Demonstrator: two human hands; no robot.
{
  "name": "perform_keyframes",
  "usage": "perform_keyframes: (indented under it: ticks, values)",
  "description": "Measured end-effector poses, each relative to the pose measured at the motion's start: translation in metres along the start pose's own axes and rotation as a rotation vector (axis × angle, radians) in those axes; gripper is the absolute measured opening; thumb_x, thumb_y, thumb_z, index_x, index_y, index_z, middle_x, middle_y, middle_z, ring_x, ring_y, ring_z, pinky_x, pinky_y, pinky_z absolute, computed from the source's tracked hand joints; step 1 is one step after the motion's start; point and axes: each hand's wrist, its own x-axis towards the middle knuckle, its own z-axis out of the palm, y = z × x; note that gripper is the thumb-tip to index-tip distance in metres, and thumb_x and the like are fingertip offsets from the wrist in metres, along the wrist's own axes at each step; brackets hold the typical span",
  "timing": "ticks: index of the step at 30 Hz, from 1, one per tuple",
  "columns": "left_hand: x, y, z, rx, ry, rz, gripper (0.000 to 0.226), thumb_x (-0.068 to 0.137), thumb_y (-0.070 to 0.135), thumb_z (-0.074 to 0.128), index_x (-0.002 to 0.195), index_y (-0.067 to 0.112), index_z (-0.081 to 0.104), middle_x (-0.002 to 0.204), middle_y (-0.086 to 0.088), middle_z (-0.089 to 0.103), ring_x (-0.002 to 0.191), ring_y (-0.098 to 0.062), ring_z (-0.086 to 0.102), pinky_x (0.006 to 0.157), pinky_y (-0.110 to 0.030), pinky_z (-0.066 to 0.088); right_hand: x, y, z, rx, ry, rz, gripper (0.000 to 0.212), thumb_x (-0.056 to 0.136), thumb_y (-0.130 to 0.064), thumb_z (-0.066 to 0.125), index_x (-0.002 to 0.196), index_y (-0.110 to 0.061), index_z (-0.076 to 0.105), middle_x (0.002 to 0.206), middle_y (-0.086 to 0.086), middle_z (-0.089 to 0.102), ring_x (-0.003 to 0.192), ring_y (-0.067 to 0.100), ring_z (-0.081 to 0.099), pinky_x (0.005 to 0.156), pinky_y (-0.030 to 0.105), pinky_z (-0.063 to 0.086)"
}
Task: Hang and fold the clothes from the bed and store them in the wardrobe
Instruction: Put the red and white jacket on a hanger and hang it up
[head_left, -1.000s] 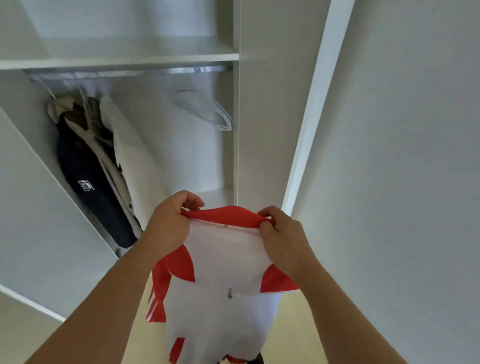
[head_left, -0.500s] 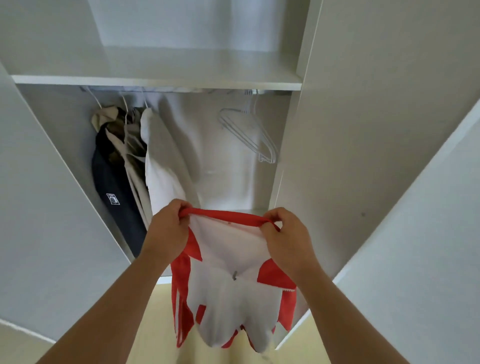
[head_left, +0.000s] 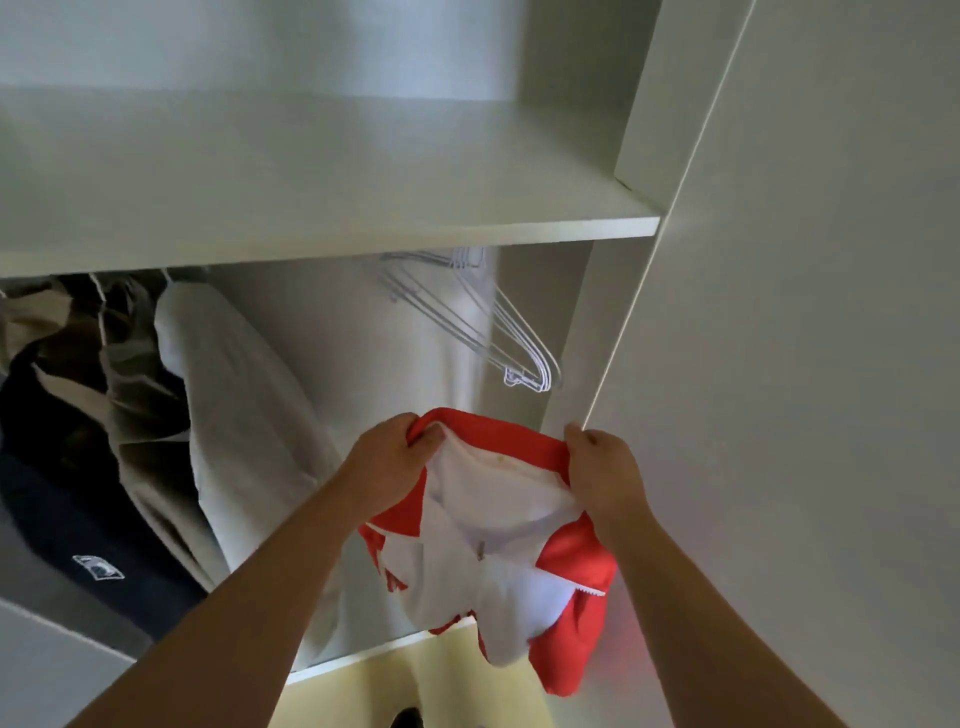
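Head view: the left hand (head_left: 387, 465) grips the red collar edge of the red-and-white jacket (head_left: 493, 525), fingers curled over it. The right hand (head_left: 605, 480) pinches the other end of the same edge. The jacket hangs between them in front of the wardrobe (head_left: 587, 322), near the right side of its hanging bay, below empty wire hangers (head_left: 498, 322). A white garment (head_left: 223, 415) and a dark one (head_left: 78, 509) hang at the left. A shelf (head_left: 311, 208) runs above, and pale floor (head_left: 415, 686) shows below.

My only view, head-worn, looks upward from close behind left hand (head_left: 387, 462) and right hand (head_left: 605, 475) into the white wardrobe (head_left: 311, 197).
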Motion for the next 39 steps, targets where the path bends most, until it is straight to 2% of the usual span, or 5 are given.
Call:
perform_keyframes:
  ticks: [3,18,25,30,39]
  values:
    - [0.038,-0.007,-0.006,-0.028,-0.096,0.04,0.041,0.099,0.048,0.052,0.079,0.013,0.061,0.071,-0.005,0.062,0.068,-0.019,0.059,0.063,-0.031,0.045,0.032,-0.005,0.019,-0.06,0.023,0.075,0.008,0.084,-0.018,0.056,0.082,-0.017,0.063,0.074,-0.001,0.07,0.082,0.026,0.066,0.073,0.034,0.053]
    - [0.123,-0.012,-0.02,-0.11,-0.278,-0.093,0.051,0.1,0.059,0.041,0.076,0.018,0.059,0.068,0.008,0.053,0.061,-0.007,0.048,0.058,-0.02,0.039,0.138,-0.058,0.072,-0.536,0.095,-0.023,0.042,0.099,-0.027,0.044,0.137,-0.012,0.034,0.126,0.024,0.056,0.111,0.048,0.06,0.084,0.046,0.047]
    - [0.129,-0.015,-0.015,-0.046,-0.217,-0.059,0.035,0.107,0.035,0.04,0.126,0.013,0.059,0.071,0.005,0.044,0.064,-0.009,0.048,0.064,-0.017,0.039,0.16,-0.064,0.08,-0.669,0.09,-0.167,0.021,0.096,-0.014,0.044,0.116,-0.014,0.046,0.11,0.017,0.062,0.101,0.044,0.064,0.075,0.044,0.05]
    - [0.135,-0.012,-0.011,-0.135,-0.246,-0.226,0.071,0.098,0.062,0.042,0.094,-0.004,0.069,0.088,-0.025,0.07,0.071,-0.024,0.065,0.07,-0.026,0.046,0.165,-0.059,0.077,-0.666,0.04,-0.193,0.026,0.092,-0.011,0.045,0.118,-0.014,0.046,0.111,0.017,0.061,0.101,0.043,0.064,0.073,0.041,0.047]
    - [0.13,-0.011,-0.012,-0.043,-0.106,-0.2,0.053,0.102,0.056,0.039,0.083,0.014,0.064,0.071,0.003,0.062,0.07,-0.015,0.059,0.07,-0.029,0.044,0.153,-0.042,0.078,-0.629,-0.065,-0.361,0.018,0.101,-0.017,0.042,0.119,-0.013,0.04,0.1,0.011,0.062,0.094,0.041,0.066,0.071,0.04,0.047]
